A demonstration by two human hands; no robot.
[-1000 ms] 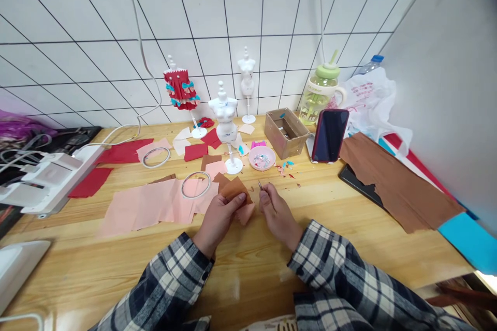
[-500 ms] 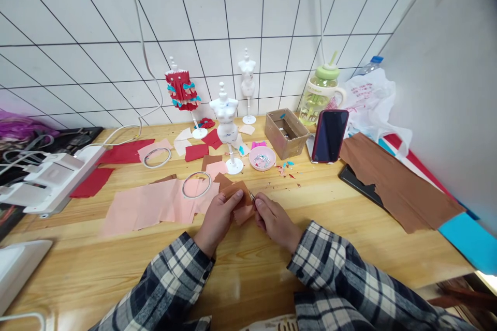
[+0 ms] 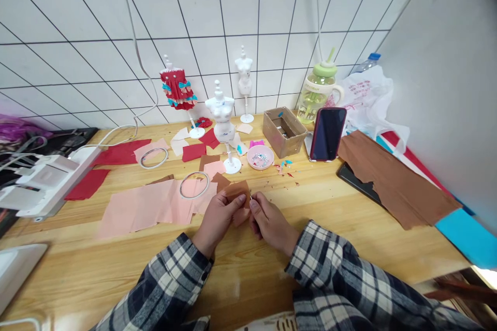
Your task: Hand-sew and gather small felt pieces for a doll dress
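Observation:
My left hand (image 3: 216,219) pinches a small piece of brown fabric (image 3: 237,190) with a pink piece under it, just above the wooden table (image 3: 349,227). My right hand (image 3: 267,220) is closed in a pinch on a thin metal needle (image 3: 251,198), whose tip meets the right edge of the brown fabric. The two hands touch at the fabric. Pink fabric sheets (image 3: 151,207) lie to the left of my left hand, with a metal ring (image 3: 194,185) on them.
Three small white mannequins stand behind: one in a red dress (image 3: 176,90), one bare and nearer (image 3: 222,119), one by the wall (image 3: 244,80). A pink bead dish (image 3: 260,156), cardboard box (image 3: 282,131), phone (image 3: 328,133), green cup (image 3: 320,90), brown sheet (image 3: 392,176), red pieces (image 3: 120,152).
My right hand moved left with the needle from a gap beside the fabric until its tip reached the brown piece. My left hand kept holding the fabric.

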